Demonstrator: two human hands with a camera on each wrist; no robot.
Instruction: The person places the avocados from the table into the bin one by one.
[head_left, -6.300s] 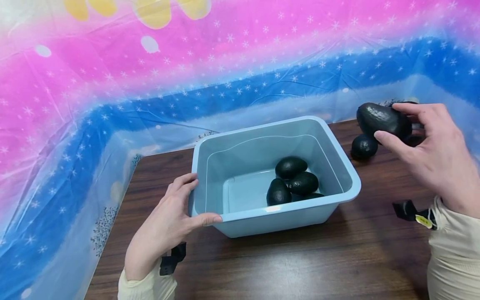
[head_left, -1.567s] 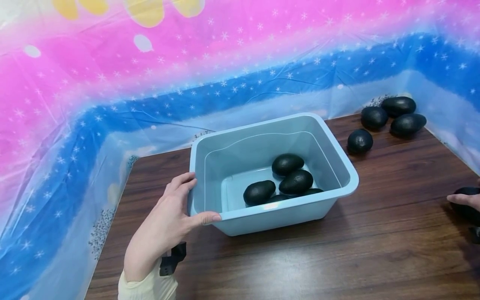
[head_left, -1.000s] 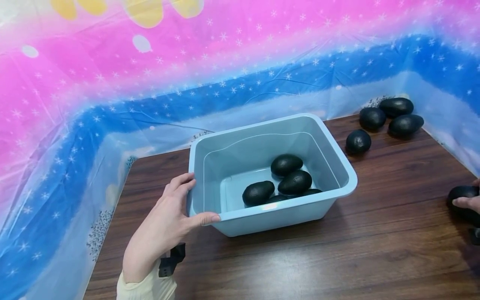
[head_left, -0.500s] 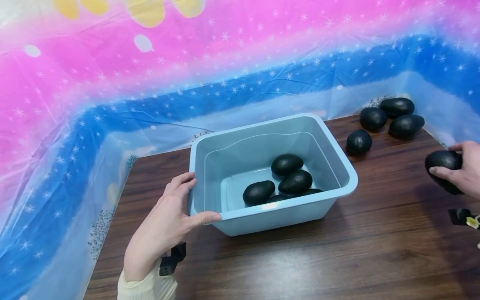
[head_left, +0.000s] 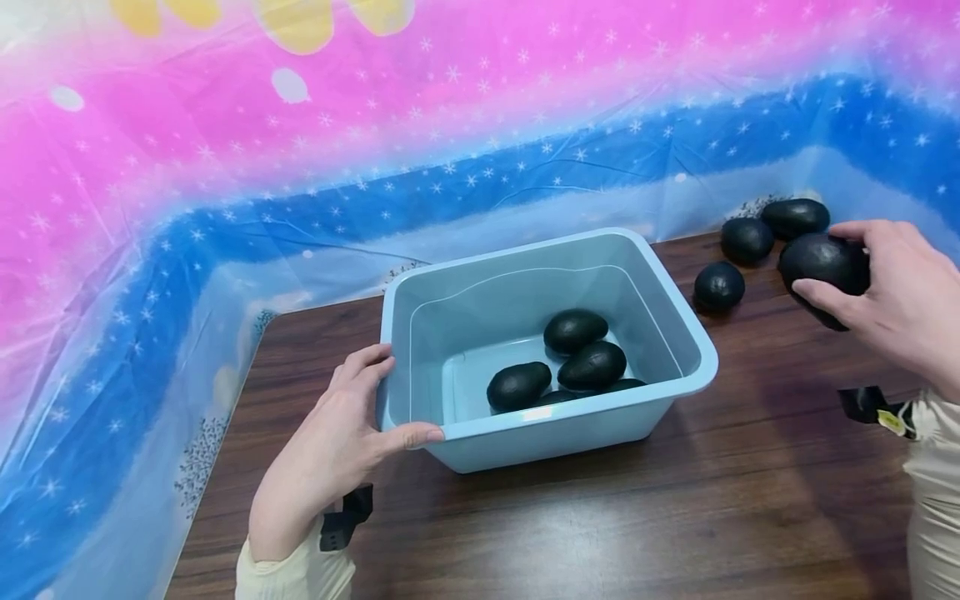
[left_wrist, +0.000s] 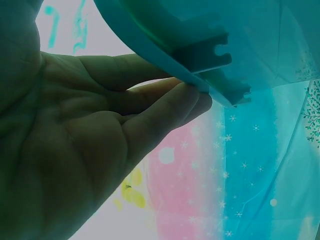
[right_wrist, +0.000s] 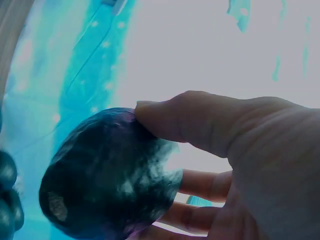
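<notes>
Brightly, a patch of glare is shining off the dark wood-grain table, while a printed cloth is hanging around its back and sides, showing pink, blue and pale bands scattered with white snowflakes. Yellow shapes are filling the cloth's upper left, and creases are running across the blue.

Near the middle of the table, a blue-gray bin is standing upright at a slight angle. Three avocados are lying in plain sight inside it, toward the right and front; the front wall is partly hiding more dark fruit beneath them. To the bin's right, three other avocados are resting at the table's far corner, one of them nearest the bin but standing apart from it.

A person's left hand is gripping the bin's near left corner, the thumb lying over the rim and the fingers curling against the side. The right hand is clasping the held avocado between thumb and fingers above the table, just in front of the corner group, and is blocking part of the view behind. Pale sleeves are covering both forearms; black mounts are sitting at the wrists.
</notes>
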